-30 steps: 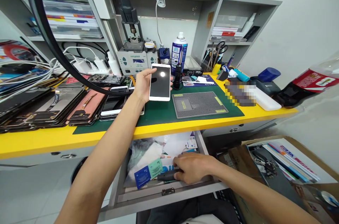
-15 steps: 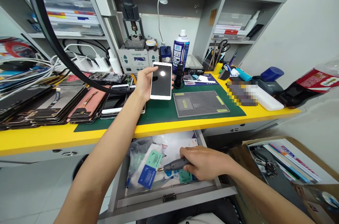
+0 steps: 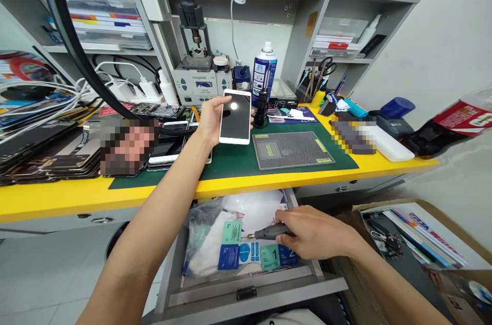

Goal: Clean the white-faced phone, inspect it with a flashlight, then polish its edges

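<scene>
My left hand (image 3: 212, 119) grips a white smartphone (image 3: 235, 119) upright above the green mat (image 3: 230, 163), its dark screen facing me with a bright light reflected in it. Over the open drawer (image 3: 207, 297), my right hand (image 3: 317, 232) is closed around a slim grey rotary tool (image 3: 269, 232), whose brass-coloured tip points left. Below the tool lie green and blue wipe packets (image 3: 230, 243). A clear plastic bag (image 3: 203, 232) with white material fills the drawer's left side.
A grey perforated pad (image 3: 294, 150) lies on the mat. Phone screens (image 3: 73, 156) are stacked at left. A spray can (image 3: 264, 74) stands behind the phone, near a soldering station (image 3: 202, 86). At right are a cola bottle (image 3: 457, 122) and a cardboard box (image 3: 423, 212).
My right hand has moved to the right with the rotary tool. The packets beneath have shifted and straightened, with more of them showing. My left hand still holds the smartphone in nearly the same place.
</scene>
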A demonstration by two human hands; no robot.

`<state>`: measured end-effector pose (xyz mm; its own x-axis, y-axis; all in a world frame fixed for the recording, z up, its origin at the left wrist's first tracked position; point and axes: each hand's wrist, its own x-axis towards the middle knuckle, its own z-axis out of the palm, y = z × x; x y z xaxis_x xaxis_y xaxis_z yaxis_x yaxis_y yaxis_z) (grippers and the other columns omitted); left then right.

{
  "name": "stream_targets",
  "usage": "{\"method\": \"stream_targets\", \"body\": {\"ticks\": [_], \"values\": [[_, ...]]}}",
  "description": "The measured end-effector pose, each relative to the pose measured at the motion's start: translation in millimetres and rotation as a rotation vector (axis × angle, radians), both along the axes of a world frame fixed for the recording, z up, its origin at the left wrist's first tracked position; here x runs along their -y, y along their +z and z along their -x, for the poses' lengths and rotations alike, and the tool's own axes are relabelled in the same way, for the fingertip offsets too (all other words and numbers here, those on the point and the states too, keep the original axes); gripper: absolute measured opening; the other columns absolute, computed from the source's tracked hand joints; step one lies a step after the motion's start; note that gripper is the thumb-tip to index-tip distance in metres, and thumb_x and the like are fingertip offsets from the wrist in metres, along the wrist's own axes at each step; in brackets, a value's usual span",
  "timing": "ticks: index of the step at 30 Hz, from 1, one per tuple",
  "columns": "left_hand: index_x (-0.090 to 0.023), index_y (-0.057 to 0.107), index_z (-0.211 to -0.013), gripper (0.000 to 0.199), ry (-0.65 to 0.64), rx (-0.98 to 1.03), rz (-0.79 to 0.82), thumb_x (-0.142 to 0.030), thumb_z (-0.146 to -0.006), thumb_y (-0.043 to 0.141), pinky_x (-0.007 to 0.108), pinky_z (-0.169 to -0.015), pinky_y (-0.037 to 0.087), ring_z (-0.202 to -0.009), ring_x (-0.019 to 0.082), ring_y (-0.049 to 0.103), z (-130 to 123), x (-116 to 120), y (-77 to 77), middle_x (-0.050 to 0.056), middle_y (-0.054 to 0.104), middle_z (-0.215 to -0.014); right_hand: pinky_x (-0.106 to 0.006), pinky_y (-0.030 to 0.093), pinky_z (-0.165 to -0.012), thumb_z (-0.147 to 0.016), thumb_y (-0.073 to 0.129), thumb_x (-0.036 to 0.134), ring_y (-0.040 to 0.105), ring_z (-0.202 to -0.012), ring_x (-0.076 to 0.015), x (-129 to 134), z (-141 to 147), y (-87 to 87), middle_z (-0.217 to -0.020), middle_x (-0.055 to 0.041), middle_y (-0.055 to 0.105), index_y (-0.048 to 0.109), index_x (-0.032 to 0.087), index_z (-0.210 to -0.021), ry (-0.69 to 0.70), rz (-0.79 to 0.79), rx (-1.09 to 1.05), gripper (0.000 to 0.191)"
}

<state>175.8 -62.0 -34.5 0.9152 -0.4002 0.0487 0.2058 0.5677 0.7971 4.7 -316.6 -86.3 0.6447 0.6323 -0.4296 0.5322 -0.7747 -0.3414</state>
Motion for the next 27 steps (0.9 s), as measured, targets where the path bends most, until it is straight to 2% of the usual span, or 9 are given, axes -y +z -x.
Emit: {"method": "stream_targets", "body": {"ticks": [4,6,8,12,15,19,23,25,27], "values": [[-0.012,0.067,-0.114,0.04,-0.006,-0.005,-0.002,-0.034,-0.084,0.05,0.047,-0.08,0.061,-0.093,0.035,0.074,0.3,0.3,0.1,0.012,0.076,-0.089,-0.03,0.042,-0.066,-0.091,0.056,0.047,0.066,-0.087,-0.0265,-14.9,-5.9,-2.2,-0.093,-0.0068,0.069,0.057,0.021,-0.114,-0.071,-0.162,-0.14,0.034],[-0.012,0.067,-0.113,0.04,-0.011,-0.007,-0.009,-0.035,-0.084,0.05,0.047,-0.08,0.061,-0.091,0.034,0.074,0.1,0.4,-0.2,0.013,0.076,-0.089,-0.029,0.041,-0.066,-0.087,0.061,0.055,0.067,-0.09,-0.0281,-30.8,-9.4,-11.9,-0.096,-0.0068,0.071,0.059,0.024,-0.12,-0.093,-0.203,-0.165,0.045],[-0.011,0.067,-0.111,0.04,-0.01,-0.004,-0.014,-0.035,-0.084,0.051,0.047,-0.079,0.061,-0.09,0.034,0.074,-0.3,0.2,-0.8,0.013,0.076,-0.089,-0.03,0.041,-0.067,-0.084,0.063,0.057,0.067,-0.096,-0.0311,-49.3,-12.5,-25.5,-0.103,-0.0089,0.072,0.061,0.026,-0.124,-0.102,-0.205,-0.103,0.051],[-0.012,0.068,-0.108,0.039,0.005,0.006,-0.018,-0.036,-0.083,0.051,0.047,-0.079,0.061,-0.091,0.034,0.074,-1.5,-0.7,-1.9,0.013,0.076,-0.09,-0.029,0.039,-0.061,-0.083,0.062,0.047,0.069,-0.086,-0.0293,-81.0,-17.4,-50.2,-0.098,-0.01,0.074,0.069,0.02,-0.112,-0.076,-0.161,-0.033,0.039],[-0.013,0.068,-0.106,0.038,0.007,0.008,-0.022,-0.036,-0.083,0.049,0.047,-0.078,0.06,-0.092,0.035,0.073,-1.7,-0.8,-2.1,0.014,0.075,-0.091,-0.028,0.036,-0.056,-0.082,0.06,0.038,0.068,-0.078,-0.0267,-89.0,-19.6,-56.3,-0.091,-0.0115,0.073,0.071,0.016,-0.098,-0.082,-0.122,-0.034,0.03],[-0.012,0.068,-0.106,0.038,0.012,0.006,-0.014,-0.036,-0.084,0.048,0.047,-0.078,0.06,-0.094,0.035,0.073,-0.6,0.0,-1.8,0.013,0.075,-0.091,-0.025,0.036,-0.053,-0.076,0.064,0.037,0.064,-0.067,-0.0212,-69.6,-19.8,-43.2,-0.078,-0.0078,0.07,0.073,0.017,-0.089,-0.041,-0.054,-0.089,0.025],[-0.012,0.068,-0.108,0.039,-0.005,0.004,-0.023,-0.036,-0.086,0.047,0.047,-0.076,0.06,-0.093,0.035,0.072,0.8,0.9,-1.0,0.014,0.075,-0.09,-0.029,0.037,-0.059,-0.076,0.067,0.04,0.063,-0.073,-0.0257,-27.6,-9.0,-14.4,-0.077,-0.0118,0.069,0.072,0.014,-0.081,-0.036,0.023,-0.061,0.027],[-0.011,0.068,-0.107,0.04,-0.012,0.007,-0.026,-0.037,-0.086,0.045,0.047,-0.074,0.06,-0.091,0.035,0.073,0.8,1.2,-0.8,0.014,0.075,-0.089,-0.028,0.038,-0.061,-0.079,0.065,0.042,0.062,-0.074,-0.0227,-8.3,4.3,0.0,-0.077,-0.0075,0.067,0.07,0.016,-0.081,-0.087,-0.013,-0.073,0.026],[-0.011,0.068,-0.106,0.039,-0.017,0.004,-0.014,-0.036,-0.085,0.046,0.047,-0.074,0.06,-0.089,0.035,0.073,-0.1,1.5,-1.2,0.014,0.075,-0.087,-0.024,0.037,-0.056,-0.076,0.067,0.04,0.059,-0.065,-0.0169,5.3,23.2,10.3,-0.07,-0.0013,0.064,0.068,0.018,-0.077,-0.113,-0.052,-0.227,0.021]]}}
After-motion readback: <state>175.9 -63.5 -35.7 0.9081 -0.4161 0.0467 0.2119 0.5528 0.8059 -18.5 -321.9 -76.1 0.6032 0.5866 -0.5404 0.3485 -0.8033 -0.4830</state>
